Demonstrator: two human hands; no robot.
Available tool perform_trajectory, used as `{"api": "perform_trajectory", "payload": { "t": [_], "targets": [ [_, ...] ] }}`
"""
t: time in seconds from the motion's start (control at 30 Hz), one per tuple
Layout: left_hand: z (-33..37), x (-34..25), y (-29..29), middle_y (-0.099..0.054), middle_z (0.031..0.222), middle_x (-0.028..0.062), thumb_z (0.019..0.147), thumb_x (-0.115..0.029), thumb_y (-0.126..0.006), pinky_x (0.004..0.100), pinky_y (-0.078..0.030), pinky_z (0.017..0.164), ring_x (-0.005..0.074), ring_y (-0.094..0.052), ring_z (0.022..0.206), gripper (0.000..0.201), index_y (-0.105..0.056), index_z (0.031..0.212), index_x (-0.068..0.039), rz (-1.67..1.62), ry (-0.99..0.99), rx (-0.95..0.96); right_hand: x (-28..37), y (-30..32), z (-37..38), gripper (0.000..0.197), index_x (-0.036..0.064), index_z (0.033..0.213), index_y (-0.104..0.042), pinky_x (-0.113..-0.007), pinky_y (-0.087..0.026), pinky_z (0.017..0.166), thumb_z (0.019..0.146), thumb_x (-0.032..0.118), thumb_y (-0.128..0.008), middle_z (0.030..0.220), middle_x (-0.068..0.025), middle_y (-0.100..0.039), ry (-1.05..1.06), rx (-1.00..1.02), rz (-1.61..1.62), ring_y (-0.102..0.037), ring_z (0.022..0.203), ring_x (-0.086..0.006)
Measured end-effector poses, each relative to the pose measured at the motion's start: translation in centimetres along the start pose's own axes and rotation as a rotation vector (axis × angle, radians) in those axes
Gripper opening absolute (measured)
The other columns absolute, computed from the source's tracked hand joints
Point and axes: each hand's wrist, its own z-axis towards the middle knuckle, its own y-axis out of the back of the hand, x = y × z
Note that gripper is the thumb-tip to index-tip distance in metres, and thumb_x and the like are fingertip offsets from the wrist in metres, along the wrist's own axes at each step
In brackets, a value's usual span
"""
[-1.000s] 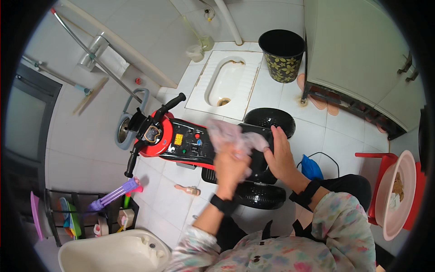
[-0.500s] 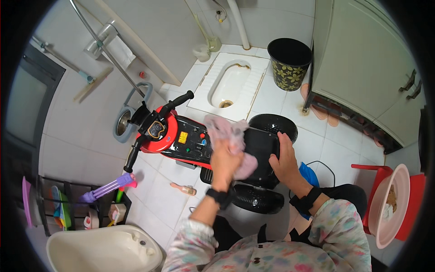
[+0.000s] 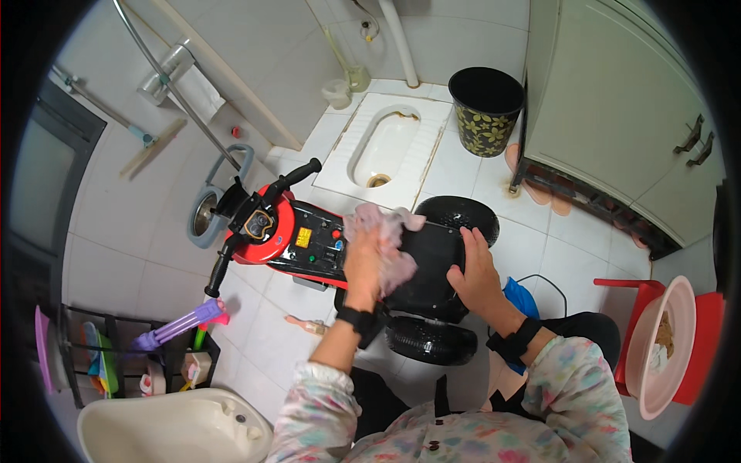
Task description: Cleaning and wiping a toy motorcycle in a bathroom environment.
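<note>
A red and black ride-on toy motorbike point(image 3: 324, 245) stands on the tiles, its handlebars to the left and its wide black wheels point(image 3: 431, 340) to the right. My left hand point(image 3: 364, 266) is closed on a crumpled pale pink cloth point(image 3: 395, 266), pressed against the front of the black seat point(image 3: 429, 255) beside the button panel. Over the seat's rear edge rests my right hand point(image 3: 477, 278), fingers stretched and thumb apart, with nothing in it.
A squat toilet point(image 3: 384, 147) and a flowered black bin point(image 3: 486, 108) lie beyond the motorbike. Right of me, a pink basin point(image 3: 638, 374) leans on a red stool point(image 3: 698, 339). A cream baby bath point(image 3: 147, 417) and black rack point(image 3: 108, 349) occupy the lower left.
My left hand has slid the cloth a little left, toward the button panel, and the cloth's folds have shifted. My right hand stays at the seat's rear edge. The view has shifted slightly.
</note>
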Motion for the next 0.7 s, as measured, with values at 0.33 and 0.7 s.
{"api": "perform_trajectory", "payload": {
  "t": [0.33, 0.7],
  "targets": [
    [-3.6, -4.0, -0.8, -0.052, 0.123, 0.0147, 0.064, -0.019, -0.07, 0.0415, -0.047, 0.091, 0.036, -0.053, 0.108, 0.061, -0.054, 0.123, -0.015, 0.034, -0.24, 0.025, -0.8, 1.0, 0.1, 0.069, 0.0035, 0.137, -0.03, -0.049, -0.037, 0.098, 0.075, 0.017, -0.055, 0.138, -0.0319, -0.028, -0.002, 0.075, 0.022, -0.042, 0.113, -0.0488],
    [-7.9, -0.8, 0.3, -0.019, 0.146, 0.0274, 0.054, -0.044, -0.083, 0.0553, -0.029, 0.101, 0.049, -0.024, 0.131, 0.108, -0.029, 0.141, -0.007, 0.22, -0.391, -0.119, -0.2, 1.1, 0.2, 0.068, 0.0028, 0.137, -0.03, -0.049, -0.037, 0.097, 0.076, 0.017, -0.056, 0.137, -0.032, -0.029, -0.015, 0.061, 0.013, -0.042, 0.113, -0.0488]
  ]
}}
